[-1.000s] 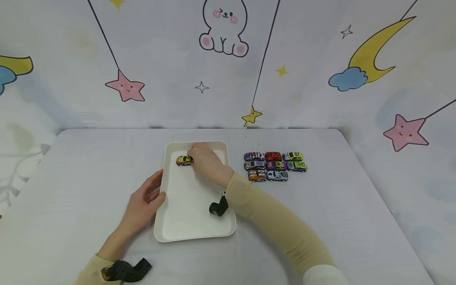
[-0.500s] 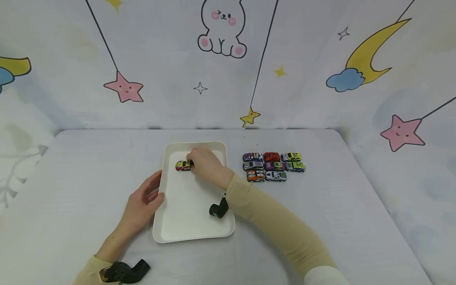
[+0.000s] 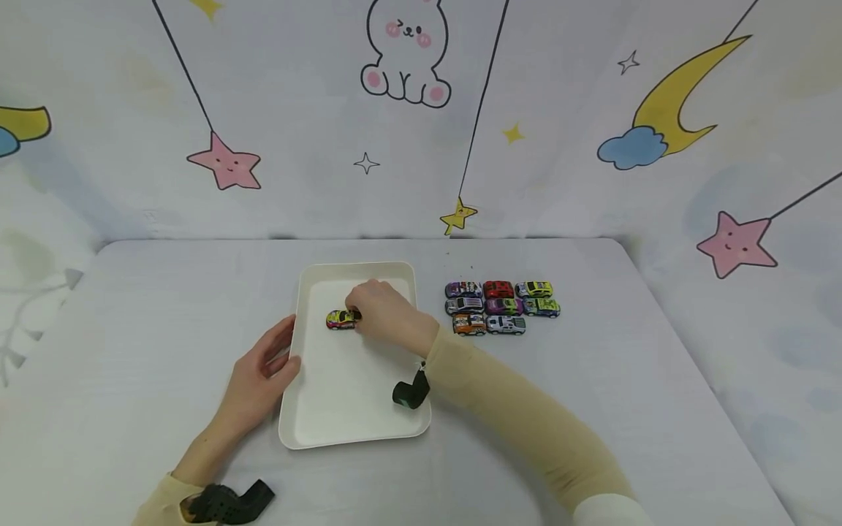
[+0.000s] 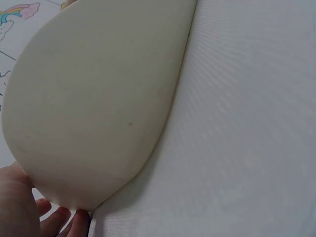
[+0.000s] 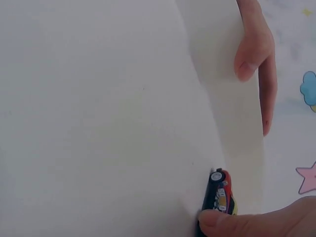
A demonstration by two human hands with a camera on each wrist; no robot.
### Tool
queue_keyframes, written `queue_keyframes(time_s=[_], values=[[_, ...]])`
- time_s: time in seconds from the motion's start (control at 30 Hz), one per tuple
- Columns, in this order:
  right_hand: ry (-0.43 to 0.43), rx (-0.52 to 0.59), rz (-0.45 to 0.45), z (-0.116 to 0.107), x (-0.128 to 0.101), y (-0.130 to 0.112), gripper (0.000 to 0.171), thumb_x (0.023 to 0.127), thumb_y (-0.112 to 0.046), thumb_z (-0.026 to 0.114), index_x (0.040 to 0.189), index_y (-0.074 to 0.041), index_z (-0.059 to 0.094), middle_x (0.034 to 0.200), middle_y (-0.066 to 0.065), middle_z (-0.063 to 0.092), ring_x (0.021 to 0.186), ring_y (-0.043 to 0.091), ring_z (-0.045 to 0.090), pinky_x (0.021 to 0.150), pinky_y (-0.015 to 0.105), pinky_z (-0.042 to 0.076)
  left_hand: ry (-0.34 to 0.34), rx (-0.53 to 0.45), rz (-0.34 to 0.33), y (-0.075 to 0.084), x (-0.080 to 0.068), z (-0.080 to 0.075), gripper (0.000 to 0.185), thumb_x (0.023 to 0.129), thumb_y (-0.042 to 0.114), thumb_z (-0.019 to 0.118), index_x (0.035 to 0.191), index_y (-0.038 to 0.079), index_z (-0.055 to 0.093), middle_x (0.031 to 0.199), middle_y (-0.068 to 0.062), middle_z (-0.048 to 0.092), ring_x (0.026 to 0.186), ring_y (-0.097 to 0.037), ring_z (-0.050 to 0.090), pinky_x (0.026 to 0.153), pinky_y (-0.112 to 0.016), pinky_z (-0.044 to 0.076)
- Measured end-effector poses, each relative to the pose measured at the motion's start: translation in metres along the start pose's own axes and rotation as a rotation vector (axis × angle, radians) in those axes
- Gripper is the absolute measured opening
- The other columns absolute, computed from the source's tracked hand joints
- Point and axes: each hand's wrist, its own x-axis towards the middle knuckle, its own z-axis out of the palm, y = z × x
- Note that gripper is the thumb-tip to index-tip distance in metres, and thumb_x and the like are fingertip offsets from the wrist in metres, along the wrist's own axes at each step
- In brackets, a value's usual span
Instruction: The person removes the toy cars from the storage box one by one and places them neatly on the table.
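1. A person's right hand (image 3: 384, 314) reaches over a white tray (image 3: 329, 409) on a pale grey table (image 3: 164, 329); its fingers are curled round the rear of a yellow toy car (image 3: 340, 319), pinching it; the right wrist view shows a fingertip (image 5: 212, 217) pressed against the car's end.
2. The yellow toy car sits on the tray floor in the far half, nearer the left wall than the right; its wheels appear to rest on the tray.
3. The left hand (image 3: 259, 380) lies against the tray's left rim, thumb over the edge and fingers loosely bent along the outer wall; the left wrist view shows fingertips (image 4: 59, 222) just under the tray's rounded corner.
4. To the right of the tray, well apart from it, eight more toy cars (image 3: 502, 307) stand in tight rows on the table; a black strap (image 3: 411, 391) hangs at the right wrist over the tray's near right corner.
5. Behind the table hangs a backdrop (image 3: 408, 109) printed with a rabbit, stars and a moon.
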Motion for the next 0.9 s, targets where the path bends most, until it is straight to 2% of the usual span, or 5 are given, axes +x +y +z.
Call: queue_keyframes(time_s=[0.27, 0.47, 0.73, 0.9], values=[[-0.036, -0.018, -0.040, -0.002, -0.017, 0.000, 0.014, 0.085, -0.005, 0.074, 0.098, -0.010, 0.075, 0.096, 0.000, 0.074, 0.080, 0.012, 0.058, 0.077, 0.027, 0.051, 0.003, -0.022, 0.016, -0.002, 0.000, 0.001, 0.058, 0.096, -0.001, 0.059, 0.151, 0.004, 0.040, 0.149, -0.023, 0.048, 0.127, 0.006, 0.050, 0.097, -0.006, 0.045], [-0.019, 0.011, -0.016, -0.001, -0.029, 0.006, 0.024, 0.089, -0.008, 0.073, 0.113, -0.009, 0.074, 0.109, 0.002, 0.072, 0.099, 0.017, 0.063, 0.092, 0.030, 0.053, -0.001, -0.008, 0.024, -0.002, 0.000, 0.000, 0.059, 0.097, 0.000, 0.059, 0.152, 0.003, 0.039, 0.149, -0.024, 0.047, 0.126, 0.008, 0.049, 0.097, -0.005, 0.045], [0.064, 0.127, -0.016, -0.006, -0.045, 0.021, 0.027, 0.091, -0.008, 0.072, 0.117, -0.009, 0.070, 0.112, 0.003, 0.068, 0.101, 0.016, 0.060, 0.090, 0.029, 0.054, -0.001, -0.010, 0.032, -0.003, 0.000, 0.000, 0.059, 0.097, 0.000, 0.059, 0.152, 0.003, 0.039, 0.149, -0.025, 0.047, 0.126, 0.010, 0.048, 0.097, -0.005, 0.045], [0.104, 0.138, -0.038, -0.007, -0.056, 0.032, 0.027, 0.090, -0.009, 0.073, 0.118, -0.008, 0.070, 0.113, 0.005, 0.068, 0.102, 0.019, 0.061, 0.089, 0.033, 0.055, -0.006, -0.004, 0.030, -0.002, 0.000, 0.000, 0.058, 0.097, 0.000, 0.059, 0.152, 0.004, 0.039, 0.149, -0.024, 0.047, 0.126, 0.009, 0.048, 0.097, -0.005, 0.044]])
